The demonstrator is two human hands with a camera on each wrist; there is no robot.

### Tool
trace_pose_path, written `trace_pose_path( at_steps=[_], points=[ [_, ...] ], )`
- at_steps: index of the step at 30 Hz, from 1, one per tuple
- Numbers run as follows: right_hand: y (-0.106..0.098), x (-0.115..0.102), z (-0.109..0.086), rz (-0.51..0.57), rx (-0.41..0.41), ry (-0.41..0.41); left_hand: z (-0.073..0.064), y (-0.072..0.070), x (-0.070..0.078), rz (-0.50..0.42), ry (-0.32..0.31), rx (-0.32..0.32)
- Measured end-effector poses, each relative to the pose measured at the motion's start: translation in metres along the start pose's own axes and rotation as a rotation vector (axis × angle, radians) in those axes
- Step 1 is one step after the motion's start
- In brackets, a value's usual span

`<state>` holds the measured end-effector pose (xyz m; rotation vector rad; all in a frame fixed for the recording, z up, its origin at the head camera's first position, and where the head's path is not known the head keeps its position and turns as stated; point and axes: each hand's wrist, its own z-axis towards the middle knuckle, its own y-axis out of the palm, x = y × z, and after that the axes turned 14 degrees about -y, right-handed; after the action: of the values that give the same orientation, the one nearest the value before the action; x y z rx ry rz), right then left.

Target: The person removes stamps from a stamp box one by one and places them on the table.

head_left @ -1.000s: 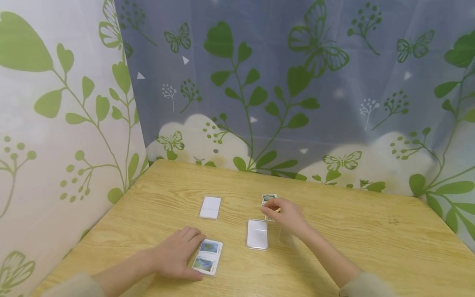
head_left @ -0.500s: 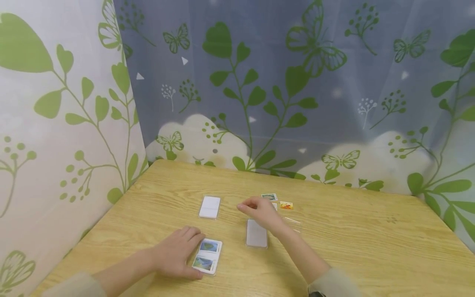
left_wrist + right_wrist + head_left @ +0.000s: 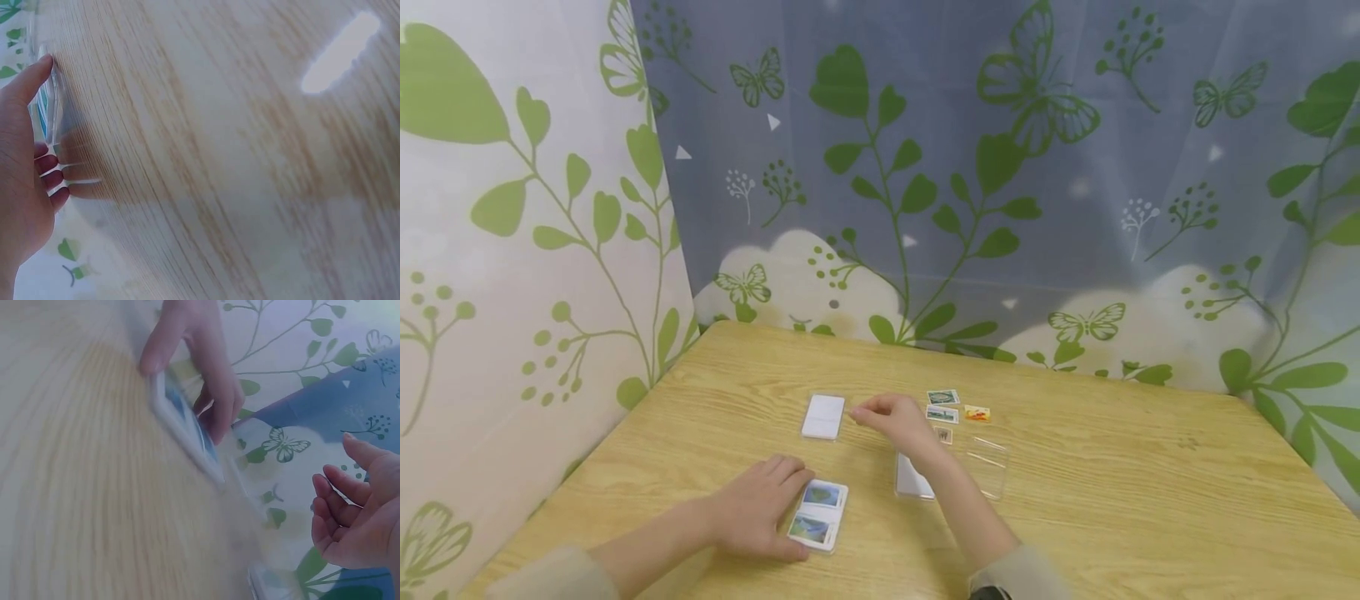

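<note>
My left hand (image 3: 756, 508) rests on the table and holds a clear plastic case (image 3: 817, 513) by its edges. Its thumb sits at the near end, and other fingers lie along the far-left side. Inside the case, a white card bears two picture stamps in blue and green. My right hand (image 3: 897, 423) hovers over the middle of the table, its fingertips close to the right side of a second case (image 3: 823, 417) with a white card. The right wrist view shows that hand (image 3: 365, 512) loosely curled, thumb apart from the fingers, with nothing visible between them.
Behind the right hand lie two greenish stamps (image 3: 942, 397), a small brownish stamp (image 3: 944, 435) and a yellow-red stamp (image 3: 977, 413). A third white-card case (image 3: 912, 482) is partly hidden under the right forearm. Right of it lies a transparent plastic piece (image 3: 988, 467). Patterned curtains border the table.
My right hand has moved left from the loose stamps towards the far-left white-card case, uncovering the stamps and the transparent piece. The left hand has kept its place on the stamp case.
</note>
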<state>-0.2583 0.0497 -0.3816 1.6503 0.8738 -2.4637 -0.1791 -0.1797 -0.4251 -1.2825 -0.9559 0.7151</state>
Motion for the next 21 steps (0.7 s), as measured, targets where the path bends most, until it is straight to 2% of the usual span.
trace_pose_path(
  at_steps=[8, 14, 21],
  points=[
    [0.01, 0.004, -0.001, 0.059, -0.034, 0.048, 0.0, -0.001, 0.0, -0.009, 0.003, -0.002],
    [0.018, 0.011, -0.005, 0.027, -0.096, 0.041, -0.001, -0.004, 0.001, -0.011, 0.011, -0.007],
    [0.027, 0.022, -0.011, 0.064, -0.177, 0.023, -0.001, -0.003, 0.001, -0.002, 0.019, 0.004]
  ],
)
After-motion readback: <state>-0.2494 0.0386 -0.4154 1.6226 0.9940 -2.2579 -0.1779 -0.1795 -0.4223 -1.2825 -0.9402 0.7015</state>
